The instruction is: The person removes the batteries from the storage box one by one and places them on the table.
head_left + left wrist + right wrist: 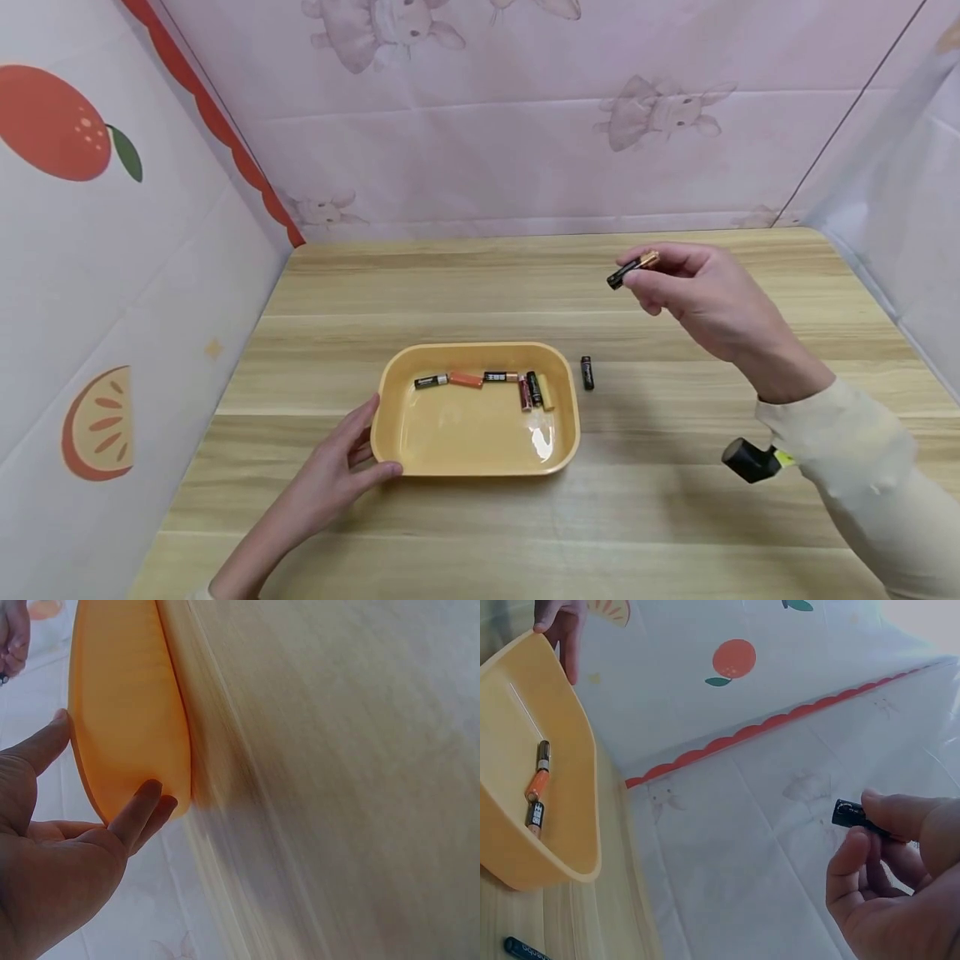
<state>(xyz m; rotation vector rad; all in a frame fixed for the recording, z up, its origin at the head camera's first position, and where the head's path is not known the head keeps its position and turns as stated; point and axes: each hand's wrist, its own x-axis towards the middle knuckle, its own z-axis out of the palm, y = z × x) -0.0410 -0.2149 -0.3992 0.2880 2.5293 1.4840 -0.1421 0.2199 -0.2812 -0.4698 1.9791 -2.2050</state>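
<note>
Pinched between the thumb and fingers of my right hand is a black and copper battery, raised above the table to the right of a yellow plastic basin. My left hand holds that basin by its near left corner, thumb at the front and fingers against the outer wall. Inside lie several small batteries: a black-and-silver one, an orange one and others grouped on the right, including a yellow one. Another black battery lies on the table just right of the basin.
A black-headed object with a bright yellow-green part rests on the wooden table, partly under my right sleeve. Printed sheets hang as walls behind the table and along both sides.
</note>
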